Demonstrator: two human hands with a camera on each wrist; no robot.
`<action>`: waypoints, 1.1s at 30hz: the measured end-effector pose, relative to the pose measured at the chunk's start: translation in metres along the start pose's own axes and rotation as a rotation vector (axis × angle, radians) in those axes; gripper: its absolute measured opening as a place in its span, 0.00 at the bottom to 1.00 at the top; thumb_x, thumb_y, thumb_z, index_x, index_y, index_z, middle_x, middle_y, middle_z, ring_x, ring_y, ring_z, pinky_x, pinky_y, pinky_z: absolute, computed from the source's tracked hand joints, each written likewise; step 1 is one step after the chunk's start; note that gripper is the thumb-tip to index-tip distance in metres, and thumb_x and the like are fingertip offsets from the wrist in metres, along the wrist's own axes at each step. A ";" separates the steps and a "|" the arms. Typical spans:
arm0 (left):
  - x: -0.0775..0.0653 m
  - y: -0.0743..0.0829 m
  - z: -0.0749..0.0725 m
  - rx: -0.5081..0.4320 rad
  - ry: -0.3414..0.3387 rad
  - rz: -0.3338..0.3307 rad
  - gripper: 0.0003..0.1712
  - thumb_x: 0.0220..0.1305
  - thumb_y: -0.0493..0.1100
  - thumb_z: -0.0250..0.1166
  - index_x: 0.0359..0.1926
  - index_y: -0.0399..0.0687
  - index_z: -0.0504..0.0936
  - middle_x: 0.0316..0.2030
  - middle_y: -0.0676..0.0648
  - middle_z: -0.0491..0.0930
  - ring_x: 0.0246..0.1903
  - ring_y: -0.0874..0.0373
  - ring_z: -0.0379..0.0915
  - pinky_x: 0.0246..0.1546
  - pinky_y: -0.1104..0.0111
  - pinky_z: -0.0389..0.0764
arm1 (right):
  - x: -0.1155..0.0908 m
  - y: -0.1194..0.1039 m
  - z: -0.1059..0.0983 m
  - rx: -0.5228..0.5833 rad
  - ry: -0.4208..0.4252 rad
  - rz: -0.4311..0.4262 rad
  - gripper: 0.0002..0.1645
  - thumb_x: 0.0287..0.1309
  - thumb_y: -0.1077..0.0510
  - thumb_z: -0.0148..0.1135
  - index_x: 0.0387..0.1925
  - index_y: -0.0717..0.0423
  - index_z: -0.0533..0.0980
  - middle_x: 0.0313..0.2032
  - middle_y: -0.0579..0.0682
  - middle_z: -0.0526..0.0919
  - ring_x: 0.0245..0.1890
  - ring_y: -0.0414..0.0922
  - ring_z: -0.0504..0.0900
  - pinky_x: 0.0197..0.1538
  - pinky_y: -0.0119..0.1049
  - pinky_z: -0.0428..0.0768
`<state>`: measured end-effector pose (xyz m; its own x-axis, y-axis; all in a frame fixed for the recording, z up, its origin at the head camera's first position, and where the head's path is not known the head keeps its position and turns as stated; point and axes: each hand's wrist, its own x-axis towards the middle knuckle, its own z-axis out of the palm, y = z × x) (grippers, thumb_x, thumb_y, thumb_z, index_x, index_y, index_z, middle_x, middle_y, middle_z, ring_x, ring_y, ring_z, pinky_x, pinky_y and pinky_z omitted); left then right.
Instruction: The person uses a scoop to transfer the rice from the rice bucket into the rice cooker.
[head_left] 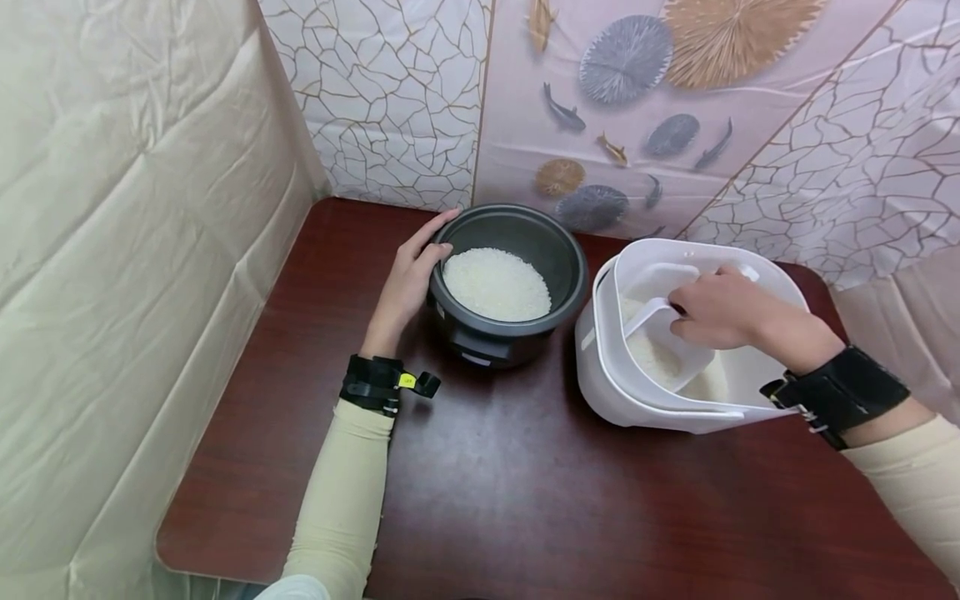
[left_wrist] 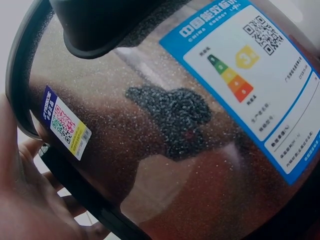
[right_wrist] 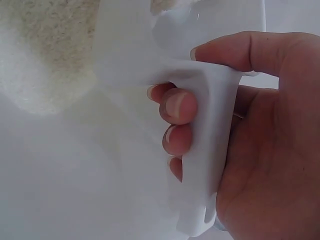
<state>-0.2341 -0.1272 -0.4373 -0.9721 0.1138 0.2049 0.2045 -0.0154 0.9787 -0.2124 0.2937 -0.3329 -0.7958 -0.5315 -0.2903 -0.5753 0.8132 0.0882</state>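
Observation:
A dark rice cooker [head_left: 487, 346] stands near the back of the table, white rice [head_left: 497, 285] covering the bottom of its pot. My left hand [head_left: 408, 279] holds its left side, with the thumb at the rim. In the left wrist view, fingers [left_wrist: 52, 180] show behind a black strip on the cooker's glossy wall. To the right is a white rice bin [head_left: 600, 367] with rice inside. My right hand [head_left: 723, 308] reaches into it and grips a white scoop [right_wrist: 207, 145] by its handle, fingers curled round and thumb on top. The scoop is tilted down beside the rice [right_wrist: 55, 55].
The dark red table [head_left: 487, 492] carries both containers. Patterned cloth [head_left: 397, 100] hangs right behind them, and pale draped fabric [head_left: 142, 275] rises along the left edge. The bin stands close to the cooker's right side. A blue energy label [left_wrist: 260, 95] is on the cooker's wall.

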 end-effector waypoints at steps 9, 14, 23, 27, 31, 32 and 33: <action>-0.001 0.003 -0.001 0.007 0.003 0.016 0.29 0.79 0.46 0.53 0.77 0.60 0.73 0.74 0.59 0.71 0.69 0.60 0.70 0.71 0.54 0.67 | 0.000 0.008 0.002 0.032 -0.022 0.000 0.17 0.63 0.54 0.63 0.19 0.45 0.71 0.20 0.42 0.72 0.26 0.45 0.72 0.38 0.51 0.71; 0.000 0.003 0.000 0.004 0.001 0.021 0.29 0.79 0.46 0.53 0.78 0.57 0.73 0.74 0.59 0.70 0.70 0.60 0.69 0.71 0.53 0.67 | -0.001 0.008 0.003 0.078 -0.032 -0.003 0.19 0.65 0.55 0.62 0.18 0.45 0.69 0.18 0.42 0.69 0.24 0.44 0.70 0.33 0.46 0.69; 0.000 0.003 -0.001 0.009 0.002 0.022 0.28 0.80 0.45 0.53 0.77 0.64 0.74 0.74 0.60 0.71 0.70 0.61 0.69 0.71 0.53 0.66 | 0.002 0.014 0.006 0.188 -0.020 0.022 0.21 0.65 0.55 0.61 0.16 0.45 0.67 0.17 0.41 0.66 0.21 0.41 0.67 0.31 0.38 0.66; -0.001 0.001 -0.001 0.008 0.001 0.015 0.28 0.80 0.46 0.53 0.76 0.66 0.74 0.74 0.61 0.70 0.71 0.62 0.68 0.71 0.52 0.66 | 0.002 0.017 0.005 0.267 -0.050 0.011 0.21 0.61 0.58 0.62 0.14 0.45 0.66 0.16 0.39 0.63 0.19 0.39 0.63 0.29 0.35 0.63; -0.002 0.001 0.000 0.006 0.002 0.013 0.28 0.80 0.46 0.53 0.76 0.67 0.74 0.74 0.61 0.70 0.70 0.62 0.68 0.71 0.52 0.66 | 0.000 0.018 0.005 0.315 -0.069 0.018 0.21 0.59 0.58 0.62 0.14 0.45 0.66 0.16 0.39 0.62 0.19 0.39 0.62 0.28 0.34 0.61; -0.002 0.001 0.000 0.006 0.003 0.016 0.28 0.80 0.46 0.53 0.76 0.66 0.74 0.74 0.61 0.71 0.70 0.61 0.69 0.71 0.52 0.67 | 0.000 0.018 0.005 0.319 -0.070 0.022 0.20 0.60 0.58 0.62 0.15 0.45 0.66 0.16 0.39 0.62 0.19 0.39 0.62 0.28 0.34 0.61; -0.003 0.001 0.000 0.005 0.003 0.016 0.28 0.80 0.46 0.53 0.76 0.66 0.74 0.74 0.61 0.71 0.70 0.61 0.69 0.71 0.52 0.67 | 0.000 0.019 0.006 0.321 -0.070 0.030 0.20 0.60 0.58 0.61 0.15 0.45 0.67 0.16 0.39 0.63 0.20 0.39 0.62 0.28 0.34 0.61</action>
<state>-0.2314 -0.1271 -0.4366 -0.9691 0.1106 0.2206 0.2206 -0.0126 0.9753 -0.2224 0.3100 -0.3368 -0.7902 -0.4976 -0.3577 -0.4541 0.8674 -0.2036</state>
